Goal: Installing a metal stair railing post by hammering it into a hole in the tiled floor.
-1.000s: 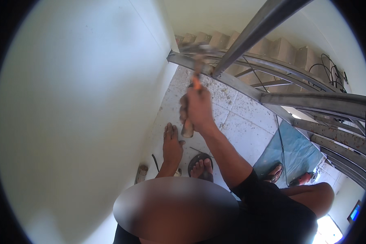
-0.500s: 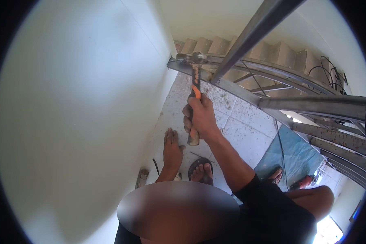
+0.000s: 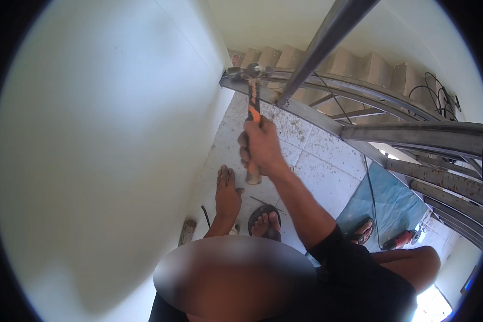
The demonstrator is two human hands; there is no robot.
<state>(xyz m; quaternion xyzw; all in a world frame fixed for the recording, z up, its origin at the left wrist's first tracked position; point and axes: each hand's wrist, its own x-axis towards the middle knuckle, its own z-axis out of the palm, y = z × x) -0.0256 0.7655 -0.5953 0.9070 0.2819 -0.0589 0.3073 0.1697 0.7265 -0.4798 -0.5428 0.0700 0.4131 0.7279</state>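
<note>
My right hand point(image 3: 262, 144) is wrapped round the orange and black handle of a hammer point(image 3: 254, 102). The hammer's metal head is up over the far end of a grey metal rail point(image 3: 306, 115), close to the wall corner; whether it touches the rail I cannot tell. Lower and to the left, my left hand point(image 3: 227, 194) rests with its fingers stretched out against the pale floor tiles point(image 3: 291, 161), near the foot of the white wall point(image 3: 107, 134). Nothing is in that hand.
Metal railing bars point(image 3: 413, 138) run along the right, with a post point(image 3: 327, 48) rising among them. Beyond them are stairs point(image 3: 354, 67) and black cables point(image 3: 440, 99). A blue-green sheet point(image 3: 381, 198) and a red angle grinder point(image 3: 400, 240) lie at the right. Debris dots the tiles.
My right hand and the hammer have shifted slightly left and toward the top of the view. My left hand stays nearly where it was.
</note>
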